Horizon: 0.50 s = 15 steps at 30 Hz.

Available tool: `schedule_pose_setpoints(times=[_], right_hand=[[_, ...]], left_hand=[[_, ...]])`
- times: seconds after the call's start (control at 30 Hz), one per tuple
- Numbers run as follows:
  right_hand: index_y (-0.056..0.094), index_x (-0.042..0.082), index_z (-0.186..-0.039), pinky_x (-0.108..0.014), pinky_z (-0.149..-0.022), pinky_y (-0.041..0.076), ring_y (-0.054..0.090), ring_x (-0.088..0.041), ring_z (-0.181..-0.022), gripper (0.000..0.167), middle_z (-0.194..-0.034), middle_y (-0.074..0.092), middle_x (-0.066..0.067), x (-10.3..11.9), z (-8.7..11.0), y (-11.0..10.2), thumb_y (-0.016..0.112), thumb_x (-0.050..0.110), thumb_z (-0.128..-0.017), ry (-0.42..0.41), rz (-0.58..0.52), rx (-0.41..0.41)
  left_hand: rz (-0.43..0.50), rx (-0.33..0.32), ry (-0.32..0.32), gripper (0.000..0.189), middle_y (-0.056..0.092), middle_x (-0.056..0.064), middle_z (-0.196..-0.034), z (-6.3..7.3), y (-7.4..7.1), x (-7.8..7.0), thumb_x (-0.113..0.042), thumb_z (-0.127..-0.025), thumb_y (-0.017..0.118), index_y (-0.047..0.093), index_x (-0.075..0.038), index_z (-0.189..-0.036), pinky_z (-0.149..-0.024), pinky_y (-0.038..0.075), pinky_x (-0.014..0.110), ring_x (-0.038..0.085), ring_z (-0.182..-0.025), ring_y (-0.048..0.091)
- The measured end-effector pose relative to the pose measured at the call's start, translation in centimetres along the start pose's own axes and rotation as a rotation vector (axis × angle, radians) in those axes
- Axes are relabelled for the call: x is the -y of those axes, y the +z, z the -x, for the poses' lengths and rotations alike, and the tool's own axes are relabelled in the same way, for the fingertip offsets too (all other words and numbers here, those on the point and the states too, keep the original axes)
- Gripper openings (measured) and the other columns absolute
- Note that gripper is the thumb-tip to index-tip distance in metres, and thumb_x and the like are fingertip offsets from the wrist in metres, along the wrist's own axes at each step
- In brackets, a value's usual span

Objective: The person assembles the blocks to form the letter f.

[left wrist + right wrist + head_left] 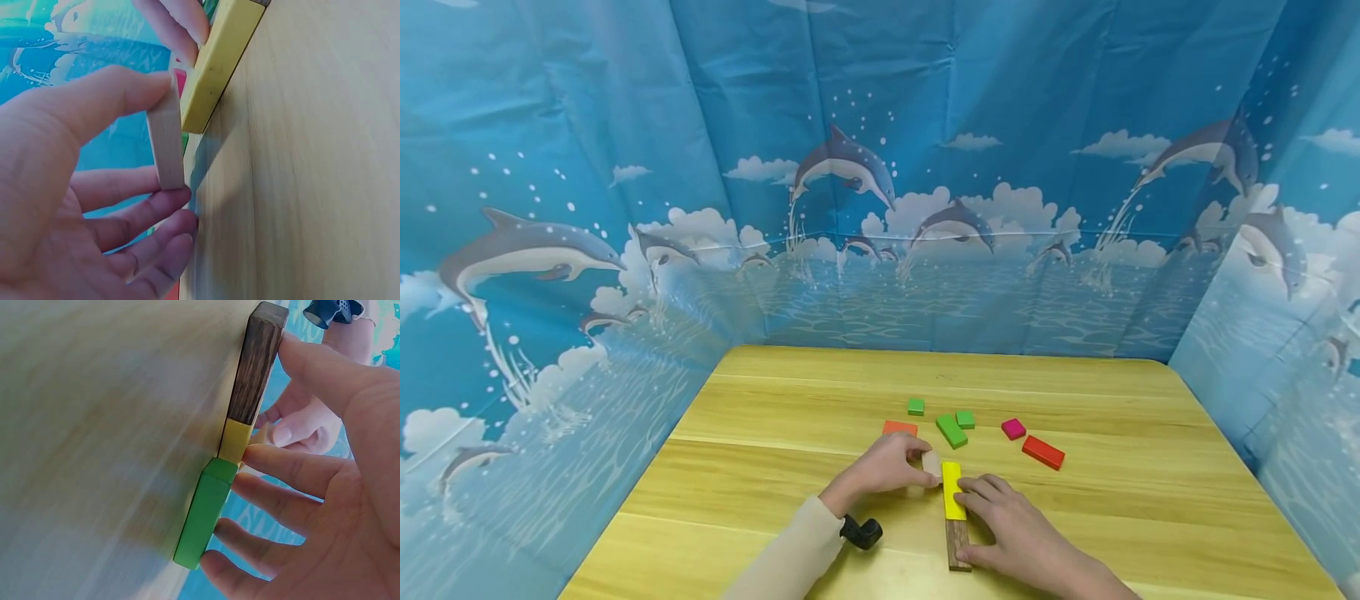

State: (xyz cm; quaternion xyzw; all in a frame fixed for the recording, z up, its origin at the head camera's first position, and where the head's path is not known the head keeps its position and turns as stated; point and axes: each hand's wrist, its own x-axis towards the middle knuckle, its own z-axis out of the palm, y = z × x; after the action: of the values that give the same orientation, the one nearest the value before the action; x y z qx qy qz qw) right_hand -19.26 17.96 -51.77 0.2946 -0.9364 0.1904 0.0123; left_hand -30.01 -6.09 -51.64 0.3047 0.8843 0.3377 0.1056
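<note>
My left hand pinches a small pale wooden block between thumb and fingers, just left of the far end of a yellow block. That yellow block and a dark brown block lie end to end in a line on the table. Along the right side of this line is my right hand, its thumb touching the brown block and its fingertips at the yellow one. In the right wrist view its fingers are fairly straight, and a green block appears just beyond the yellow.
Beyond the hands on the wooden table lie an orange block, a small green block, another small green one, a pink block and a red block. A dolphin-print curtain surrounds the table.
</note>
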Motion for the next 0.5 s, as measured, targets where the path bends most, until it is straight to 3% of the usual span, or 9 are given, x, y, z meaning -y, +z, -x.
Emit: schedule_pose_setpoints(times=[0.23,0.5], right_hand=[[0.065,0.008,-0.133,-0.055,-0.101,0.045,0.047,-0.033,-0.13,0.073,-0.143,0.054,-0.006,0.1,0.0,-0.1,0.074,0.061,-0.084,0.0,-0.004,0.005],[0.065,0.008,-0.133,-0.054,-0.101,0.045,0.047,-0.032,-0.129,0.074,-0.142,0.055,-0.006,0.1,-0.1,-0.2,0.073,0.063,-0.083,-0.002,-0.003,0.007]], left_hand=[[0.014,-0.014,-0.037,0.05,0.063,-0.007,-0.098,-1.0,0.4,-0.5,-0.043,-0.084,0.081,0.072,-0.011,-0.122,-0.07,0.047,0.025,0.007,-0.082,0.054],[-0.001,-0.029,-0.026,0.027,0.06,-0.008,-0.092,-2.4,0.9,-0.4,-0.043,-0.085,0.081,0.073,-0.021,-0.098,-0.066,0.047,0.025,0.008,-0.079,0.053]])
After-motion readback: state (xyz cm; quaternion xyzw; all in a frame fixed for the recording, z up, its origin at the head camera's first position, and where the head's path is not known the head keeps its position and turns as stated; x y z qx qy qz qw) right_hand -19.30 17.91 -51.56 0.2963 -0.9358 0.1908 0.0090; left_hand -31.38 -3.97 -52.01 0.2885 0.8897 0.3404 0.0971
